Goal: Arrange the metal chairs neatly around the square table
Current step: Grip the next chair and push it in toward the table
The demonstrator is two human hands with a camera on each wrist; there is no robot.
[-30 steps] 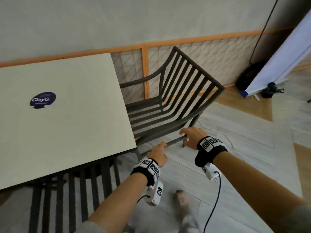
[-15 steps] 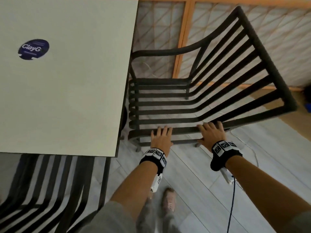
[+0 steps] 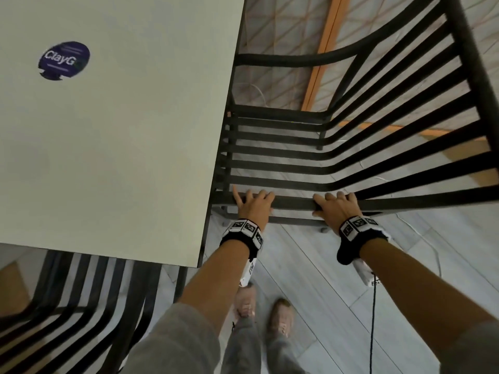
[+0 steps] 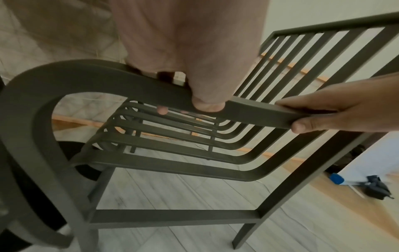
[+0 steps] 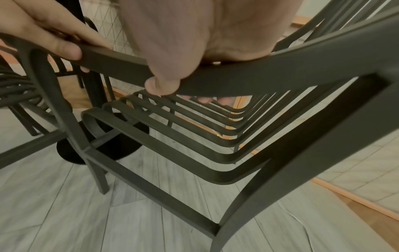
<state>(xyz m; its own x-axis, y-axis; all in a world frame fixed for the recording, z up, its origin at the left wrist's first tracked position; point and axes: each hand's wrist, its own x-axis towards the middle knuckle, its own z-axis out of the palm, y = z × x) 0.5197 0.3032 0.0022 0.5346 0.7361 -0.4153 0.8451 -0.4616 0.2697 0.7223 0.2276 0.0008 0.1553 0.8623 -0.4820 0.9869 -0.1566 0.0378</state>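
A dark metal slatted chair (image 3: 293,204) stands at the right side of the pale square table (image 3: 121,130), its seat front tucked under the table edge. Both hands hold its near armrest (image 4: 108,76). My left hand (image 3: 253,203) grips the armrest close to the table, thumb (image 4: 207,105) on the near face and fingers over the top. My right hand (image 3: 334,209) grips the same armrest (image 5: 280,68) nearer the backrest, thumb (image 5: 164,85) wrapped below. A second slatted chair (image 3: 140,282) sits partly under the table's near edge.
An orange-framed lattice fence (image 3: 321,49) runs just behind the chair. The table's round black base (image 5: 108,145) stands on the grey plank floor. My feet (image 3: 278,317) are below the hands, and a black cable (image 3: 374,319) hangs from the right wrist.
The chair has swung from an angled stance to square against the table side, and its seat front has slid under the edge. Both hands stayed on the near armrest.
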